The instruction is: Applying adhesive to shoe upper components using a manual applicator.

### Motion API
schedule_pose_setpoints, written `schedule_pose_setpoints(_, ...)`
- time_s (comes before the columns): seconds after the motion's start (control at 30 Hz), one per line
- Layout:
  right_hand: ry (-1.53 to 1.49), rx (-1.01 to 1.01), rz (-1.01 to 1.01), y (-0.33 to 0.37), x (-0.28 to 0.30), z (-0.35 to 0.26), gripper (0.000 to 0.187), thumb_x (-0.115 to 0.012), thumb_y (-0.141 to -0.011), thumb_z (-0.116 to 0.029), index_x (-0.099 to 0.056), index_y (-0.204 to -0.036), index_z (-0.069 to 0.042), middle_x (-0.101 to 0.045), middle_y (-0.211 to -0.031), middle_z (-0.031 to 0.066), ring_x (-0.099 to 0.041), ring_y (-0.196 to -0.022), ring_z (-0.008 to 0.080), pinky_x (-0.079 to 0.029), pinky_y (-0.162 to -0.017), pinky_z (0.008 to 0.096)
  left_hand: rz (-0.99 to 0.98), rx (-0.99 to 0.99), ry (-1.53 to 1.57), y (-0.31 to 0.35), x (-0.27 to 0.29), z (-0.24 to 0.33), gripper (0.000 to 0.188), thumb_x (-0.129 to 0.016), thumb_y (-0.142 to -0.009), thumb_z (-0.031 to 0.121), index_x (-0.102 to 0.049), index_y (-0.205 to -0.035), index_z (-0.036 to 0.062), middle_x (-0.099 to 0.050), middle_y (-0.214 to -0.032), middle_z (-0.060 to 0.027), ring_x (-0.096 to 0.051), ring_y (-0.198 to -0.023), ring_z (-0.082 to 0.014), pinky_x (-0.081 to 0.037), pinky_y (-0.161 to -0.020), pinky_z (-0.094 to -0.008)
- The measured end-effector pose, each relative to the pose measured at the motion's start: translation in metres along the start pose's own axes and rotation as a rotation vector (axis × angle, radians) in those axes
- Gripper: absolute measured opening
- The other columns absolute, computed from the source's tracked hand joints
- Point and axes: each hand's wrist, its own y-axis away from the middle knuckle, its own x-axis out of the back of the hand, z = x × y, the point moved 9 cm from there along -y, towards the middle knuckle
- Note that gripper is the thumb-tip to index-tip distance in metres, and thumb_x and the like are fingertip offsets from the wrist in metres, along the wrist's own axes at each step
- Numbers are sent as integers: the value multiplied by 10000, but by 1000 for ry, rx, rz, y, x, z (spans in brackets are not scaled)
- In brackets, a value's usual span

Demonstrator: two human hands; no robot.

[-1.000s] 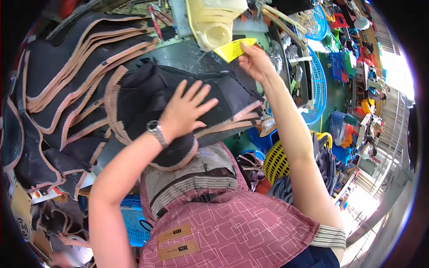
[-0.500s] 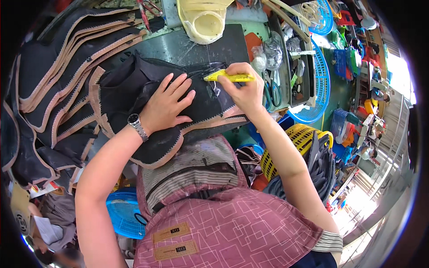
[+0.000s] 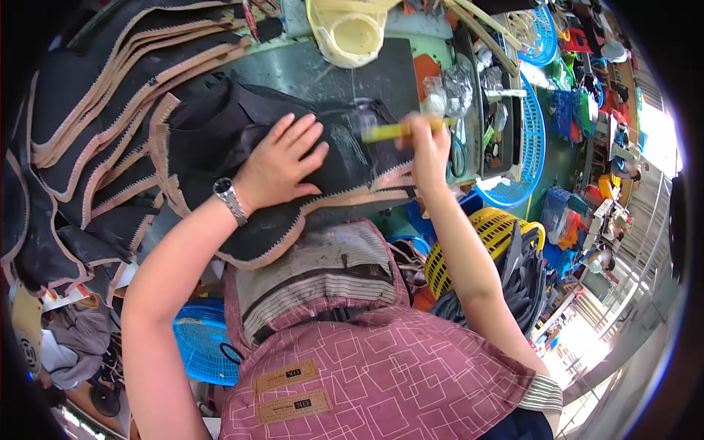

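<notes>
Nearest me I see a pink patterned apron. Beyond it my left hand lies open, palm flat on the black fabric piece with tan zigzag edging, on the worktable. At its three o'clock my right hand pinches a yellow marker over the fabric. Farther, at twelve o'clock, sits a cream plastic form.

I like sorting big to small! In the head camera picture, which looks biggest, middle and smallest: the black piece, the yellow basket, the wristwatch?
1. black piece
2. yellow basket, partly hidden by the arm
3. wristwatch
</notes>
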Motion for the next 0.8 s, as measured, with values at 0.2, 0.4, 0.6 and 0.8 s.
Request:
schedule_pose_setpoints(0.2, -90, -25, 141, -8, 8, -52, 168, -594, -881, -175, -558, -807, -29, -604, -748, 56, -533, -589, 94, -429, -559, 239, -30, 17, -159, -17, -6, 10, 645, -708, -665, 443, -534, -1168, 77, -467, -1314, -158, -373, -1290, -317, -263, -1082, -482)
schedule_pose_setpoints(0.4, 342, 660, -135, -91, -68, -76, 160, -605, -895, -126, -644, -936, 24, -673, -759, 88, -631, -641, 119, -498, -601, 242, 82, -55, -19, -40, 53, 46, 569, -616, -788, 420, -532, -1242, 88, -501, -1288, -146, -434, -1239, -292, -292, -1065, -463)
schedule_pose_setpoints(0.6, -3, 45, 120, -101, -29, -45, 210, -568, -934, -185, -582, -996, 15, -655, -759, 85, -619, -578, 123, -508, -526, 230, 72, 606, -117, 36, 129, -36, 306, -726, -699, 323, -577, -761, 63, -615, -823, -105, -608, -781, -287, -446, -685, -388)
schedule_pose_setpoints(0.8, 184, 210, -656, 51, -145, -33, 148, -655, -819, -19, -648, -964, 9, -686, -934, 119, -680, -788, 241, -548, -722, 322, -25, 582, 272, 49, 98, -84, 178, -587, -832, 177, -648, -872, 15, -634, -774, -180, -627, -741, -341, -482, -651, -393)
